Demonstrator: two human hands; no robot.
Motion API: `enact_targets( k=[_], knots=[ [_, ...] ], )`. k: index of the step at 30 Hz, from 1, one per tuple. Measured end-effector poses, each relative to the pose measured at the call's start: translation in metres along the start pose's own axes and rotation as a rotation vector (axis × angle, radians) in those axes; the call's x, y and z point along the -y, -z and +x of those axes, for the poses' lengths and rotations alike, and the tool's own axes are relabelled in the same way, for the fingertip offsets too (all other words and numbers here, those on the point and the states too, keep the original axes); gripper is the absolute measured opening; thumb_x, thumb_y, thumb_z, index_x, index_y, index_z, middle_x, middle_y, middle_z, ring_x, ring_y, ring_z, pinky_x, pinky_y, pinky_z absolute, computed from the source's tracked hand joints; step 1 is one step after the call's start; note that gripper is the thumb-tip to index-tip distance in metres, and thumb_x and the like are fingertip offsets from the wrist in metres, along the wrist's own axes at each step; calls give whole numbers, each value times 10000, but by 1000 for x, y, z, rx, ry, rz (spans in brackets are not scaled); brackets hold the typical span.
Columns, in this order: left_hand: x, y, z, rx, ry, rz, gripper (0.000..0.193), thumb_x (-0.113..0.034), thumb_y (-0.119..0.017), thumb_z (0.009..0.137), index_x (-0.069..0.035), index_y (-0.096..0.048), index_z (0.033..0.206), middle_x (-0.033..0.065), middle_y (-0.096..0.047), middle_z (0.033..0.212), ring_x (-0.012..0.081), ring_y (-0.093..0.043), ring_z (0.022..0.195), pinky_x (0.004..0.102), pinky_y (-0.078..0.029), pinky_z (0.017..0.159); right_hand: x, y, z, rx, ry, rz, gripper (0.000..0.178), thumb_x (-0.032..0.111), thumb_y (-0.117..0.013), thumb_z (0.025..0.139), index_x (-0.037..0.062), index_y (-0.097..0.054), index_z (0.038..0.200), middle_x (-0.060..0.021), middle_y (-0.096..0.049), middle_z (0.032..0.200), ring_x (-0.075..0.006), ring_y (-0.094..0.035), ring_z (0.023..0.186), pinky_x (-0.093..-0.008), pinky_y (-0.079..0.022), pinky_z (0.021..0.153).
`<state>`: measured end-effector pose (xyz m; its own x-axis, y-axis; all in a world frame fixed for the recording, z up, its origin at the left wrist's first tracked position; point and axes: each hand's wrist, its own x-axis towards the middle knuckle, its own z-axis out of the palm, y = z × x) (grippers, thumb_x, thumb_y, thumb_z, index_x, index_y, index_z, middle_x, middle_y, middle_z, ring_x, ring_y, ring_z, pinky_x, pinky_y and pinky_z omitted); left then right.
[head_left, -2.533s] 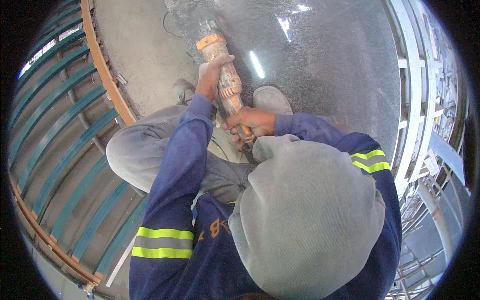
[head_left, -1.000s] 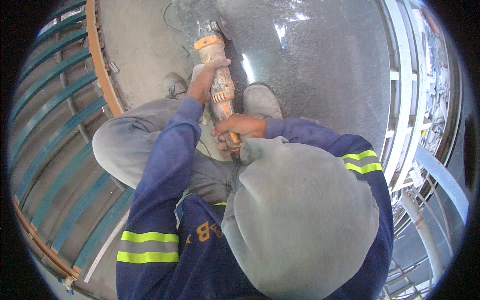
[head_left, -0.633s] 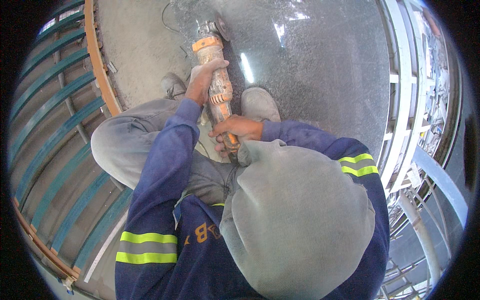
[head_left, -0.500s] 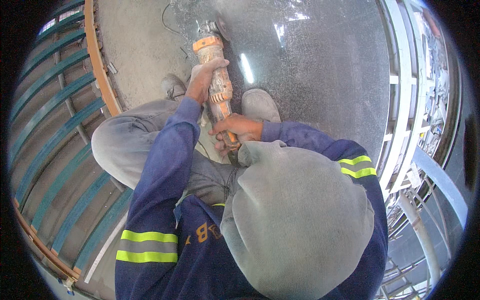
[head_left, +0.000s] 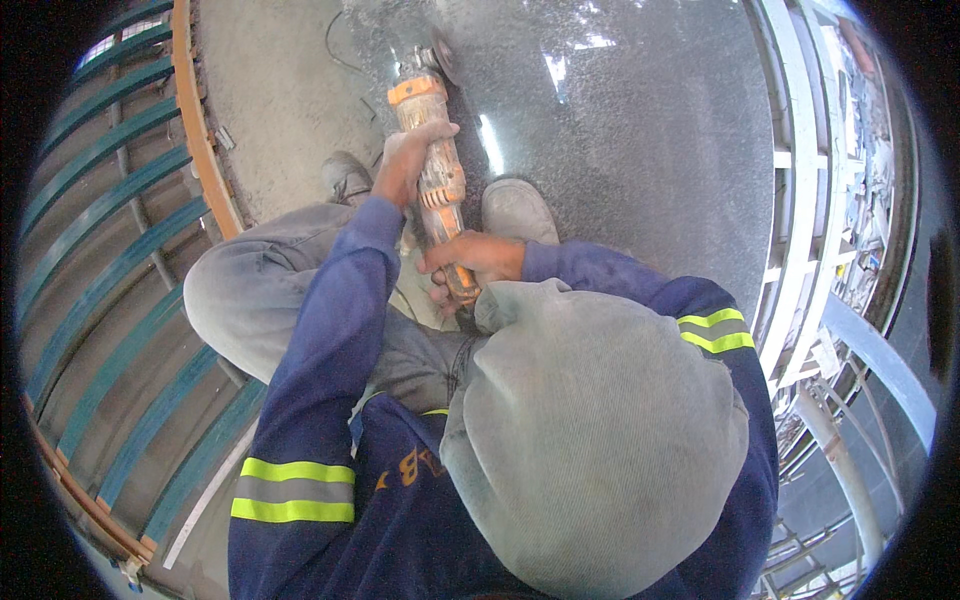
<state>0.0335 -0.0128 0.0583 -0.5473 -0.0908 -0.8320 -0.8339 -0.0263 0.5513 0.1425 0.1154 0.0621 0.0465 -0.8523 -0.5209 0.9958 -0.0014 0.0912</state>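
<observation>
My left hand (head_left: pixel 412 158) is closed round the body of a dusty orange-and-grey angle grinder (head_left: pixel 441 180). Behind it, my right hand (head_left: pixel 474 257) grips the rear end of the tool, its fingers wrapped underneath. The grinder points away from me, and its round disc (head_left: pixel 444 57) is tilted on edge at the near-left part of a dark, shiny sheet (head_left: pixel 640 130) covered in pale dust. Whether the disc touches the sheet, I cannot tell.
Grey shoes (head_left: pixel 519 209) stand beside the tool. Left is a frame of blue-green bars (head_left: pixel 110 125) with an orange rail (head_left: pixel 200 120); right are white metal bars (head_left: pixel 795 180) and scrap. A thin cable (head_left: pixel 340 60) lies on the concrete. A grey cloth-covered bulk (head_left: pixel 600 430) hides much below.
Both hands keep their hold on the grinder, which stays in nearly the same place. Dust streaks and glints on the dark sheet look slightly different.
</observation>
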Motion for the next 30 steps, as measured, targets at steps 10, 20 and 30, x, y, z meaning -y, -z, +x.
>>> enact_targets(
  k=[10,20,30],
  knots=[
    [-5,5,-1,17,74,53,360,-228,-750,771,-31,-562,1006,65,-604,759,188,-632,584,350,-560,530,7,-5,-7,64,-70,4,229,170,-732,869,106,-554,998,-8,-578,771,-208,-676,853,-432,-592,684],
    [-9,3,-3,14,42,53,374,-226,-755,760,-31,-563,1014,71,-604,777,189,-631,594,346,-552,534,3,-5,2,-19,15,58,215,113,-728,850,81,-570,992,-27,-577,760,-214,-668,772,-457,-579,613],
    [4,5,5,55,-25,17,343,-211,-744,769,-23,-577,1002,71,-601,739,187,-629,576,344,-550,530,-3,4,11,-60,31,60,188,82,-707,829,43,-604,981,-47,-581,748,-196,-625,663,-420,-551,567]
  ],
)
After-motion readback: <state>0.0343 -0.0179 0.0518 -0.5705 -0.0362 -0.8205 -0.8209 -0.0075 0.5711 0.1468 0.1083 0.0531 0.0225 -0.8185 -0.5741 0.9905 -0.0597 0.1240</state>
